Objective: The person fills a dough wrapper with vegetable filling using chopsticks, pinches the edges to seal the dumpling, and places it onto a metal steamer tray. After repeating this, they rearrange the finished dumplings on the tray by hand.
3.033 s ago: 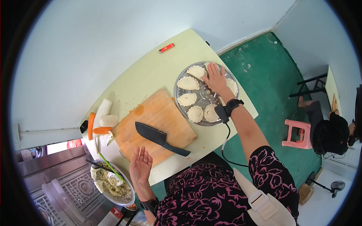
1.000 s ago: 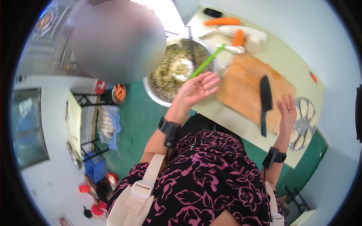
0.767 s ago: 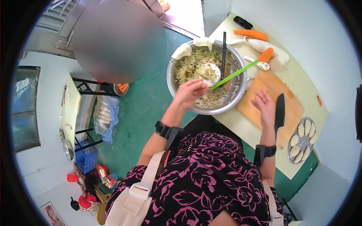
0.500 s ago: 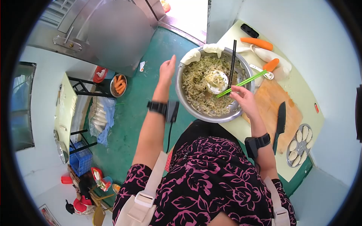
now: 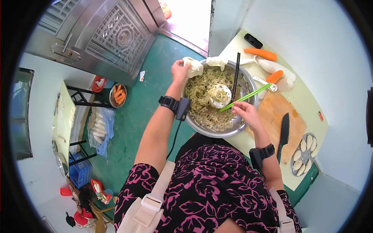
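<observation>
My left hand (image 5: 180,71) pinches the edge of a white dough wrapper (image 5: 195,67) at the far left of a large steel basin (image 5: 210,133). A second dough wrapper (image 5: 216,61) hangs over the basin's far rim. Shredded greenish filling (image 5: 198,93) covers much of the basin's inside. My right hand (image 5: 247,115) is over the basin's right side, its fingers closed round the lower part of green chopsticks (image 5: 254,93). Their lower ends point at a white round dish (image 5: 220,101) in the filling. Black chopsticks (image 5: 236,72) lean across the basin just beyond those fingers.
Right of the basin are a wooden board (image 5: 272,112), a black knife (image 5: 284,132), carrots (image 5: 260,53), a white radish (image 5: 275,67), a spoon (image 5: 272,87) and a tray of dumplings (image 5: 303,155). Another person (image 5: 81,216) is at lower left, beyond the green floor (image 5: 136,128).
My left hand has come from beside the basin onto the left dough wrapper and grips it. My right hand stays at the green chopsticks. The view has shifted slightly.
</observation>
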`<state>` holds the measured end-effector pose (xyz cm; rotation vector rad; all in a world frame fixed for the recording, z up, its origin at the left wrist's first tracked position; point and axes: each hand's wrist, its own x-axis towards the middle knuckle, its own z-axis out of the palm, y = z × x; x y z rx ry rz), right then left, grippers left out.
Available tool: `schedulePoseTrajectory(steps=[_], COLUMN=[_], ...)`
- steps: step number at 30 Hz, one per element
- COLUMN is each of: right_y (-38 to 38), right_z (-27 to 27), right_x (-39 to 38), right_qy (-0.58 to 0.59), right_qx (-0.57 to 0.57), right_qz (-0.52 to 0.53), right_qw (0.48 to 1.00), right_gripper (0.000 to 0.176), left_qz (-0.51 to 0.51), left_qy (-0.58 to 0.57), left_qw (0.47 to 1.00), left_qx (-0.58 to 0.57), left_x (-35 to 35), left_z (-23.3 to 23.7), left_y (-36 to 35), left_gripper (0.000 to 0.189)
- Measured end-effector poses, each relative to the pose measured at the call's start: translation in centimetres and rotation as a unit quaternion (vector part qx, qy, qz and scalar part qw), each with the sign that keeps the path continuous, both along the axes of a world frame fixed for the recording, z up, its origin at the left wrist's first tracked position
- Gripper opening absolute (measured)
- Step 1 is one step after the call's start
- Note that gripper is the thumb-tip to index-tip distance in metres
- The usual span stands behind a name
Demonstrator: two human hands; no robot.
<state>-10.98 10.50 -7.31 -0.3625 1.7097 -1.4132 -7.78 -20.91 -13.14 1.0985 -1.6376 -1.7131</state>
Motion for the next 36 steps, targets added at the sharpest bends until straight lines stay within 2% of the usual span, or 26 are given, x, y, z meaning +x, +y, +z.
schedulePoseTrajectory(steps=[1, 4, 5, 7, 10, 13, 15, 16, 17, 19, 22, 26, 30, 32, 35, 36], right_y=[-0.5, -3.0, -4.2, -7.0, -9.0, -8.3, -8.2, -8.0, -8.0, -8.1, -7.8, -7.1, -7.1, -7.3, -7.0, -7.1], right_z=[-0.1, 0.2, 0.5, 1.3, 3.1, 2.8, 2.6, 2.3, 2.1, 3.0, 4.4, 4.3, 3.2, 4.0, 4.9, 5.1], right_x=[-0.2, -1.3, -1.9, -2.5, -2.5, -1.6, -0.4, 0.4, 0.8, 1.3, 1.6, 1.3, 0.4, 0.6, 1.1, 1.0], right_qy=[-0.004, 0.034, 0.055, 0.081, -0.068, -0.156, -0.086, -0.053, -0.042, -0.058, -0.069, -0.046, -0.005, -0.04, -0.047, -0.041], right_qx=[-0.006, -0.029, -0.036, -0.111, -0.187, -0.163, -0.144, -0.133, -0.174, -0.201, -0.221, -0.21, -0.185, -0.231, -0.233, -0.225], right_qz=[0.004, 0.007, 0.007, -0.096, -0.13, -0.01, -0.061, -0.087, -0.108, -0.129, -0.139, -0.178, -0.2, -0.194, -0.156, -0.139], right_qw=[1.0, 0.999, 0.998, 0.986, 0.971, 0.974, 0.984, 0.986, 0.978, 0.969, 0.963, 0.96, 0.962, 0.953, 0.959, 0.963], right_gripper=[0.03, 0.032, 0.032, 0.035, 0.031, 0.025, 0.023, 0.022, 0.025, 0.026, 0.03, 0.029, 0.027, 0.027, 0.026, 0.026], left_qz=[0.007, -0.061, -0.097, -0.167, -0.257, -0.281, -0.28, -0.282, -0.283, -0.286, -0.289, -0.288, -0.256, -0.245, -0.34, -0.342], left_qy=[0.005, 0.06, 0.092, 0.148, 0.128, 0.086, 0.067, 0.067, 0.068, 0.082, 0.137, 0.149, 0.17, 0.187, 0.185, 0.174], left_qw=[0.997, 0.994, 0.991, 0.97, 0.936, 0.948, 0.954, 0.947, 0.938, 0.91, 0.822, 0.819, 0.845, 0.853, 0.739, 0.754], left_qx=[-0.072, -0.073, -0.019, 0.094, 0.203, 0.124, 0.089, 0.14, 0.188, 0.29, 0.472, 0.473, 0.437, 0.421, 0.552, 0.533], left_x=[-0.1, -0.3, 0.0, 0.9, 2.4, 4.1, 5.1, 5.7, 6.1, 6.7, 7.1, 7.5, 7.8, 8.0, 8.1, 7.9], left_z=[0.4, 3.5, 4.8, 7.5, 11.3, 11.0, 10.6, 10.4, 10.2, 9.4, 8.3, 7.7, 8.3, 8.9, 9.2, 9.2], left_y=[0.5, 2.4, 3.2, 4.8, 7.5, 8.7, 8.9, 8.9, 8.8, 8.9, 9.4, 9.1, 9.0, 9.5, 10.2, 10.3], left_gripper=[0.023, 0.026, 0.027, 0.029, 0.034, 0.038, 0.039, 0.039, 0.038, 0.035, 0.034, 0.032, 0.031, 0.029, 0.03, 0.032])
